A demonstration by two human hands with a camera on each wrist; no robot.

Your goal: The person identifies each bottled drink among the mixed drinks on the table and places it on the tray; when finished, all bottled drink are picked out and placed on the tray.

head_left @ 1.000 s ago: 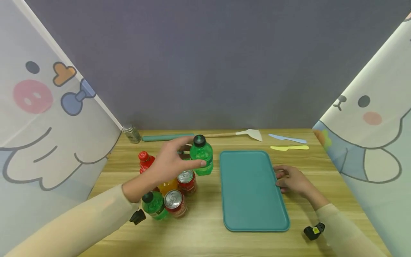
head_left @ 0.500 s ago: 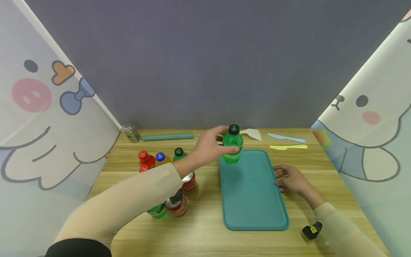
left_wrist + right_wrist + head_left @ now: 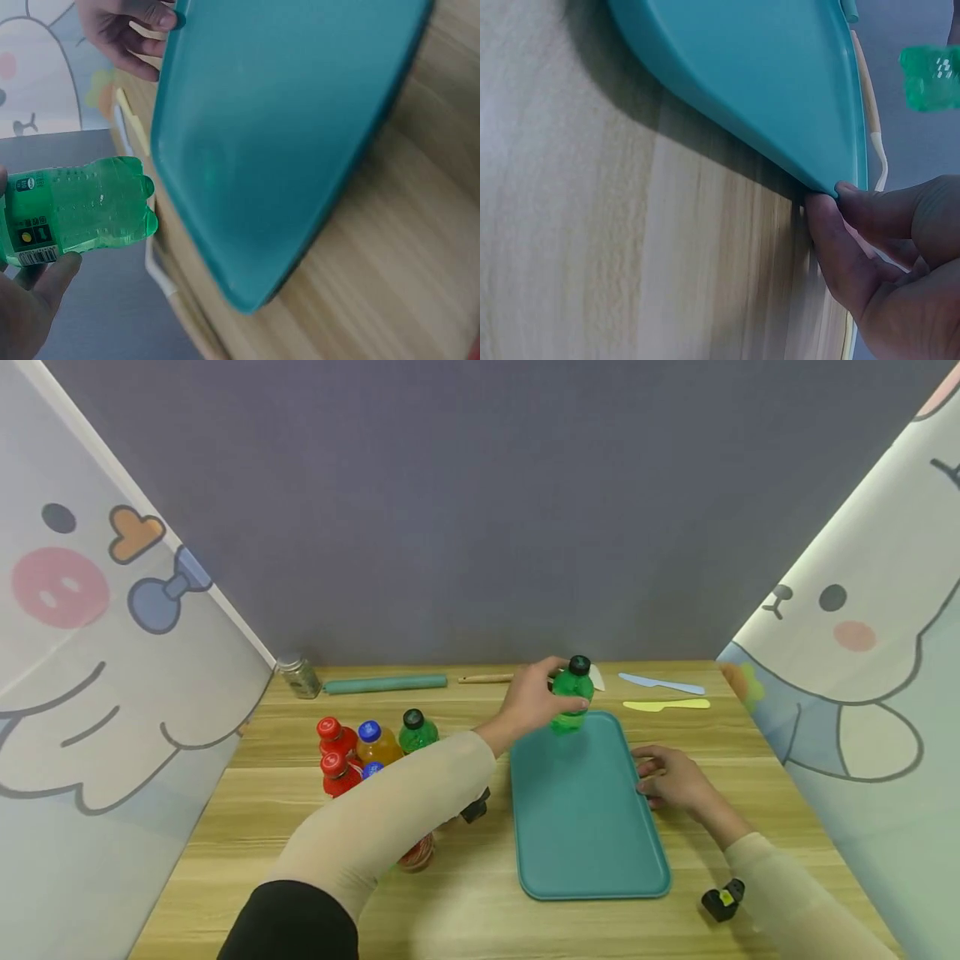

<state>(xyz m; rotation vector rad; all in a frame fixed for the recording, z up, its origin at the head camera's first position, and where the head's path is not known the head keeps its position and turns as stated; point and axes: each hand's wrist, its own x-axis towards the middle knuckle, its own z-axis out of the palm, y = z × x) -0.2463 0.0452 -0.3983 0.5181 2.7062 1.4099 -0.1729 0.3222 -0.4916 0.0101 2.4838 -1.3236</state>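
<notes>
My left hand (image 3: 531,695) grips a green soda bottle with a black cap (image 3: 572,693), fingers and thumb around its sides. The bottle is upright and held in the air over the back part of a teal tray (image 3: 588,827); its bare base shows in the left wrist view, where the bottle (image 3: 97,206) appears sideways. At the tray's right edge, my right hand (image 3: 675,781) holds the rim between thumb and fingertips. The right wrist view shows the thumb and finger of this hand (image 3: 892,247) meeting at the rim of the tray (image 3: 742,67).
Left of the tray stand red-capped bottles (image 3: 337,739), a blue-capped orange drink (image 3: 377,743), another green bottle (image 3: 417,733) and a can (image 3: 417,853), partly behind my left sleeve. Along the back lie a teal rod (image 3: 385,683), a spatula (image 3: 486,678), blue (image 3: 662,683) and yellow knives (image 3: 667,704), beside a jar (image 3: 297,677).
My left hand has carried the green bottle rightward from above the drinks to over the tray's back part. The right hand stays at the tray's edge.
</notes>
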